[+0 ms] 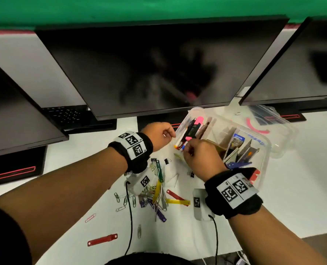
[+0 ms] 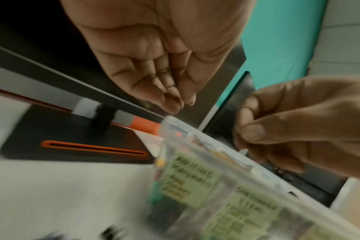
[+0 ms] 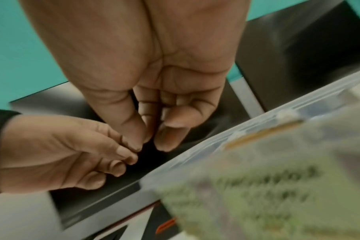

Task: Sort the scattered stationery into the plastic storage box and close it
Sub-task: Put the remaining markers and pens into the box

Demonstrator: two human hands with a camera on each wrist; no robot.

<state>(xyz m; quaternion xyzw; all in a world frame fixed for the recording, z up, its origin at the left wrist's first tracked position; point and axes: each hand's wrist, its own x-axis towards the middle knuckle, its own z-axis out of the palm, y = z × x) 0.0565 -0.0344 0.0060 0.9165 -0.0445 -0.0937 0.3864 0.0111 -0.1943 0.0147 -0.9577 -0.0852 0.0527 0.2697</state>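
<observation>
The clear plastic storage box [image 1: 265,150] stands open on the white table, tilted, with card dividers and pens [image 1: 191,129] in its left compartment. Both hands meet at its near-left corner. My left hand [image 1: 171,134] has its fingertips gathered, and a small shiny bit glints between them. My right hand [image 1: 187,150] hovers over the pen ends with fingers curled. In the left wrist view my right hand [image 2: 245,149] pinches a small white item above the box rim [image 2: 216,162]. In the right wrist view my left hand [image 3: 131,155] touches the thumb of my right hand [image 3: 150,144].
A heap of paper clips and coloured fasteners [image 1: 155,192] lies near my left wrist. A red fastener [image 1: 102,240], a yellow one [image 1: 178,202] and a binder clip [image 1: 166,161] lie around it. The clear lid [image 1: 269,119] lies behind the box. Monitors [image 1: 159,69] overhang the back.
</observation>
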